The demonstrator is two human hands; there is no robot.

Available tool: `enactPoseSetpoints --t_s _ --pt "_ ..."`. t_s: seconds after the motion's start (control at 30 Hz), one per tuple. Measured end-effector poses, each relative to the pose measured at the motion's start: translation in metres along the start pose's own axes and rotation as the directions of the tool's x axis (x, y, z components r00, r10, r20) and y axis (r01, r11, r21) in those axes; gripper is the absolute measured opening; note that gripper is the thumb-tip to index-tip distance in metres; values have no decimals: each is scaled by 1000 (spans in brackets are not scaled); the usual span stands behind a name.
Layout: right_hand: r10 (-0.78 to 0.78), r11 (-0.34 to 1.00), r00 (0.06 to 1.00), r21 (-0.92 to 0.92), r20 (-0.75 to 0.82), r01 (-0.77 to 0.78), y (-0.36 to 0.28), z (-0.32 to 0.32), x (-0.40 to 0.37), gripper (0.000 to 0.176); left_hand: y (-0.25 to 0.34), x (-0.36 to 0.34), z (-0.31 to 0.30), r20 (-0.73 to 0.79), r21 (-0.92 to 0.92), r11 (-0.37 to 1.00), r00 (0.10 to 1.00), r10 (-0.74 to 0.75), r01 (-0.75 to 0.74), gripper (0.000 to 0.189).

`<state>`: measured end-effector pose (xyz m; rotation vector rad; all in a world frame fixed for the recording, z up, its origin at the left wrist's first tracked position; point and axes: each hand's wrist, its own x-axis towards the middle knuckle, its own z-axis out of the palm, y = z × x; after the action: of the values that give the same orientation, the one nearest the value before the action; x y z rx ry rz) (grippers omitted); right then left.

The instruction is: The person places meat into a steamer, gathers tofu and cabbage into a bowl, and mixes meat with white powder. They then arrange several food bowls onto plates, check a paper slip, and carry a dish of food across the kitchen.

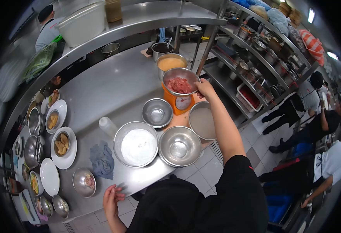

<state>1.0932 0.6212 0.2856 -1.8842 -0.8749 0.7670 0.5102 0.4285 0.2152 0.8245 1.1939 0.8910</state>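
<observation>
My right hand (205, 88) grips the rim of a steel bowl (190, 76) that holds raw red meat pieces (179, 85). The bowl sits over an orange dial scale (171, 100), covering its top. My left hand (111, 197) hangs at the counter's front edge, fingers loosely apart, with nothing in it. Closest to it is a small steel bowl (78, 176) with some pale pinkish food inside. Between my hands stand a large bowl of white powder (139, 146), an empty wide steel bowl (180, 146) and a smaller empty one (157, 113).
Behind the scale are pots of orange liquid (172, 62) and dark sauce (162, 47). A blue-grey cloth (101, 160) and a squeeze bottle (107, 126) lie on the counter. Plates (72, 155) and bowls line the left. A shelf (158, 17) overhangs the back; people work at right.
</observation>
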Motion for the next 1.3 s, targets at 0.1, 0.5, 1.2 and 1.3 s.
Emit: enactPoseSetpoints --t_s 0.1,0.5,1.2,1.3 --pt "-30 999 999 -13 44 30 -2 -10 7 30 -3 4 33 17 39 999 1000 8 -8 32" --pt "-284 957 955 -36 88 288 -3 14 34 29 4 4 66 -15 157 984 996 92 -89 32" --pt "-63 368 418 -369 906 853 25 262 -199 21 16 -45 -94 -202 -569 807 978 51 -160 32" --pt "112 444 364 -374 925 814 26 264 -191 19 16 -49 -111 -178 -556 821 983 38 -133 32"
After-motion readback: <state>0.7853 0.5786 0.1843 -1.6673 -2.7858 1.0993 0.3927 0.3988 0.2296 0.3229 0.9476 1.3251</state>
